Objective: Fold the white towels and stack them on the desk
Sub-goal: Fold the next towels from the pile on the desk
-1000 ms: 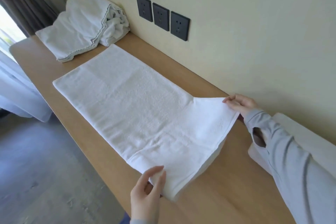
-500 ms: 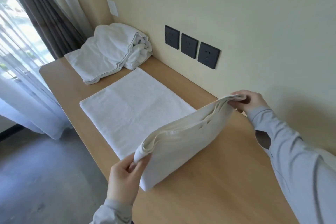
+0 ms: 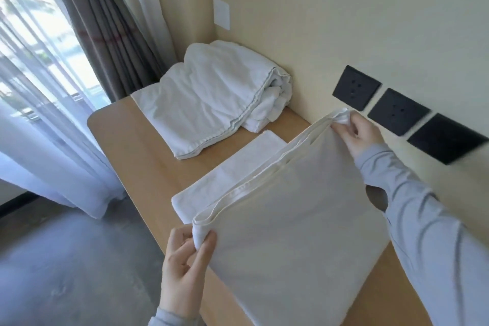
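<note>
Towel (image 3: pixel 291 233) now rides higher and farther over its flat half on the desk (image 3: pixel 137 156) than a second ago; my left hand (image 3: pixel 185 267) and right hand (image 3: pixel 362 135) each pinch a corner, so I judge this fold roughly halfway over

Bottom corner of towel (image 3: pixel 291 259) off-frame.

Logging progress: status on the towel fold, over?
Left hand pinches near corner, right hand grips far corner. Towel raised mid-fold over its flat half. Linen pile beyond, not blocking.
</note>
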